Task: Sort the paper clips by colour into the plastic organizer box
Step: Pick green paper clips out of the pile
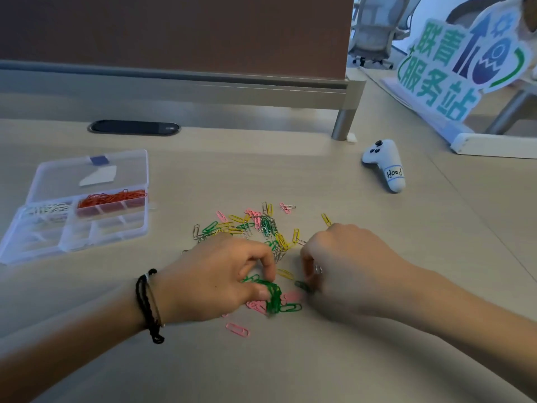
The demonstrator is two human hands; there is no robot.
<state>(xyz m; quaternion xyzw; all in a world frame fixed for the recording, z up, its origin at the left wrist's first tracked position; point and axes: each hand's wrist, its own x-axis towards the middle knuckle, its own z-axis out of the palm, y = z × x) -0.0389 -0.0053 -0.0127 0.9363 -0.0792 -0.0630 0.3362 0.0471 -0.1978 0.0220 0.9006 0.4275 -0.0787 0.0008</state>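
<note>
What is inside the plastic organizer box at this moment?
The organizer box holds red clips in one compartment and white clips in the next. Other compartments look empty; glare hides their corners.

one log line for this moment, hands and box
left hand: pinches green clips | right hand: pinches one green clip | organizer box: red, white sorted

Both forearms are bare, with no sleeves in view. The left wrist wears a black braided cord bracelet (146, 305), wound in several strands, with a small loop hanging at its near end. The right wrist is bare.
</note>
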